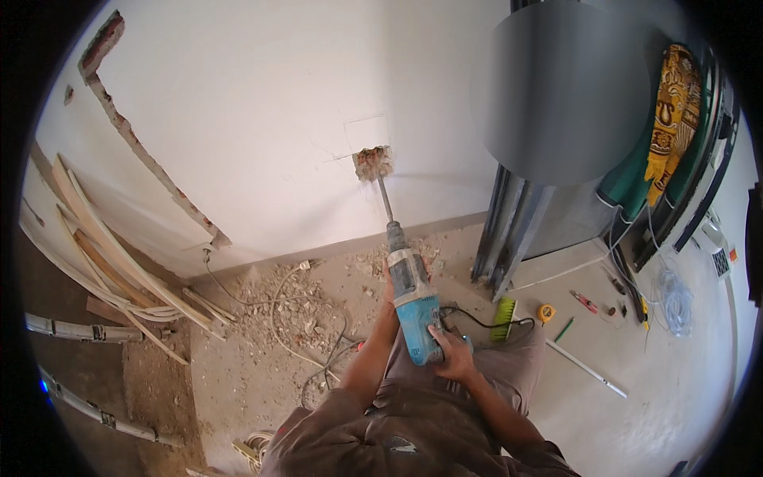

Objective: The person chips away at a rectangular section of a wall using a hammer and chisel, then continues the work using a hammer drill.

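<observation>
A teal and grey rotary hammer (pixel 418 322) points away from me at the white wall (pixel 262 103). Its long steel chisel bit (pixel 385 199) reaches the lower edge of a rough hole (pixel 372 163) where red brick shows. Pencil lines are drawn just above that hole. My left hand (pixel 389 288) is wrapped round the front of the tool from below, mostly hidden by its body. At the back, my right hand (pixel 455 354) grips the rear handle; whether a finger presses the trigger cannot be made out. A black power cord (pixel 501 323) runs from the tool's rear toward the right.
Rubble (pixel 298 306) and loose cables cover the floor at the wall's foot. Wooden strips (pixel 103 230) lean at left, below a chased groove (pixel 151 163). Right of me lie a green brush (pixel 503 318), a tape measure (pixel 545 312), a white rod (pixel 588 370) and clear tubing (pixel 675 302).
</observation>
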`<state>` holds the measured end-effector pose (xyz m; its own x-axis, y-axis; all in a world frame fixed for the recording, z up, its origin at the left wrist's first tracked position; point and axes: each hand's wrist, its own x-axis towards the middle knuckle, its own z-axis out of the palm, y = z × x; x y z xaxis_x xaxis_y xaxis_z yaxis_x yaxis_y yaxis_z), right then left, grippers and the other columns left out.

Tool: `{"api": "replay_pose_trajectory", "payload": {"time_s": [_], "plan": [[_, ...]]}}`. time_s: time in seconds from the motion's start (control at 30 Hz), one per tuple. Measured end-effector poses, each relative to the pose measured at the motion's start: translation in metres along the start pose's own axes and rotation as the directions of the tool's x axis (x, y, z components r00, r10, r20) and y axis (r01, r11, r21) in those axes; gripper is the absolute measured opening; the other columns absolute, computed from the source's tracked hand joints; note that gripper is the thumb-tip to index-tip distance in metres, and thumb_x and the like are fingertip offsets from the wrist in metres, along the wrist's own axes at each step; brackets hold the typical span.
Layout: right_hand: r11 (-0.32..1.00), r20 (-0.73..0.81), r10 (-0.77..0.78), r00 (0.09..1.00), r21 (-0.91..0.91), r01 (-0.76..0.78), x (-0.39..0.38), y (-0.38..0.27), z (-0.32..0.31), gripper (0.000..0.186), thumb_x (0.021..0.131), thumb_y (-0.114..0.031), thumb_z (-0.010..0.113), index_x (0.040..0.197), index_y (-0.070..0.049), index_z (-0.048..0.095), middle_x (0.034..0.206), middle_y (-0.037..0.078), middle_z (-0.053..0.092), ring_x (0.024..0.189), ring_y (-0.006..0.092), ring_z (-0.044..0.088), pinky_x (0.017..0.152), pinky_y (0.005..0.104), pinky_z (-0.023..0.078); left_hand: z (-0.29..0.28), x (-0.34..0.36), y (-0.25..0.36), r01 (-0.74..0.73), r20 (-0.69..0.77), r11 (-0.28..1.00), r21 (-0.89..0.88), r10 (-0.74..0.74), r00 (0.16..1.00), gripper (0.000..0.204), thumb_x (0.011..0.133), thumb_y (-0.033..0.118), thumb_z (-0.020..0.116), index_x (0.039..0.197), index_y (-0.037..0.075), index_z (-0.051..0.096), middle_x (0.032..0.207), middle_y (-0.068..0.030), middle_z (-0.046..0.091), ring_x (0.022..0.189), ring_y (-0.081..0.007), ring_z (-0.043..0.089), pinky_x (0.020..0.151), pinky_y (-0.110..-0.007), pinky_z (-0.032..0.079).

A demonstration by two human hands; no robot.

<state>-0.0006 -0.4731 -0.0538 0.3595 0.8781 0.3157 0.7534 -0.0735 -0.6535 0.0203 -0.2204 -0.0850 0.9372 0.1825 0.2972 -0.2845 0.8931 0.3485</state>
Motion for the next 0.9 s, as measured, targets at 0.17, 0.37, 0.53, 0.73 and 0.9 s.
{"api": "replay_pose_trajectory", "payload": {"time_s": [0.17, 0.37, 0.53, 0.73, 0.9], "plan": [[0.985, -0.198, 0.057, 0.979, 0.169, -0.023, -0.021, -0.014, 0.014, 0.092, 0.068, -0.007, 0.072, 0.146, -0.004, 0.024, 0.124, 0.025, 0.054, 0.114, 0.0376, 0.055, 0.096, 0.0437, 0.044, 0.028, -0.012, -0.002, 0.121, -0.29, 0.99, -0.077, -0.138, 0.947, 0.08, 0.082, 0.076, 0.042, 0.117, 0.006, 0.055, 0.109, -0.0149, 0.063, 0.095, -0.0296, 0.064, 0.082, -0.045, 0.054], [0.912, -0.168, 0.174, 0.97, 0.399, -0.094, -0.034, -0.05, 0.004, 0.096, 0.07, -0.007, 0.069, 0.147, -0.001, 0.013, 0.128, 0.024, 0.049, 0.121, 0.0332, 0.05, 0.101, 0.0422, 0.04, 0.067, -0.019, 0.005, 0.196, -0.456, 0.978, 0.075, -0.141, 0.879, 0.075, 0.084, 0.074, 0.043, 0.112, 0.006, 0.059, 0.097, -0.0131, 0.066, 0.088, -0.0286, 0.066, 0.079, -0.043, 0.056], [0.899, -0.213, 0.201, 0.956, 0.427, -0.094, -0.029, -0.066, -0.013, 0.093, 0.071, -0.01, 0.067, 0.147, 0.0, 0.016, 0.131, 0.024, 0.047, 0.122, 0.0336, 0.048, 0.102, 0.0409, 0.037, 0.085, -0.011, 0.004, 0.227, -0.398, 0.966, 0.124, -0.161, 0.903, 0.07, 0.087, 0.071, 0.042, 0.118, 0.01, 0.056, 0.1, -0.008, 0.064, 0.088, -0.0219, 0.065, 0.081, -0.04, 0.055], [0.729, -0.215, 0.31, 0.926, 0.68, -0.086, -0.002, -0.049, -0.016, 0.099, 0.067, -0.01, 0.072, 0.148, -0.002, 0.015, 0.138, 0.017, 0.04, 0.125, 0.0287, 0.044, 0.104, 0.0402, 0.035, 0.086, 0.019, 0.017, 0.228, -0.447, 0.961, 0.159, -0.136, 0.884, 0.07, 0.087, 0.07, 0.044, 0.119, 0.008, 0.054, 0.105, -0.0097, 0.063, 0.093, -0.0231, 0.064, 0.085, -0.041, 0.054], [0.498, 0.042, 0.466, 0.884, 0.813, -0.302, -0.042, 0.008, -0.019, 0.07, 0.07, -0.001, 0.068, 0.132, -0.001, 0.036, 0.108, 0.014, 0.057, 0.098, 0.0259, 0.058, 0.088, 0.0379, 0.046, 0.121, 0.037, 0.009, 0.302, -0.596, 0.923, 0.238, -0.107, 0.796, 0.066, 0.088, 0.063, 0.052, 0.124, 0.007, 0.051, 0.113, -0.0097, 0.06, 0.101, -0.0228, 0.061, 0.089, -0.039, 0.051]]}}
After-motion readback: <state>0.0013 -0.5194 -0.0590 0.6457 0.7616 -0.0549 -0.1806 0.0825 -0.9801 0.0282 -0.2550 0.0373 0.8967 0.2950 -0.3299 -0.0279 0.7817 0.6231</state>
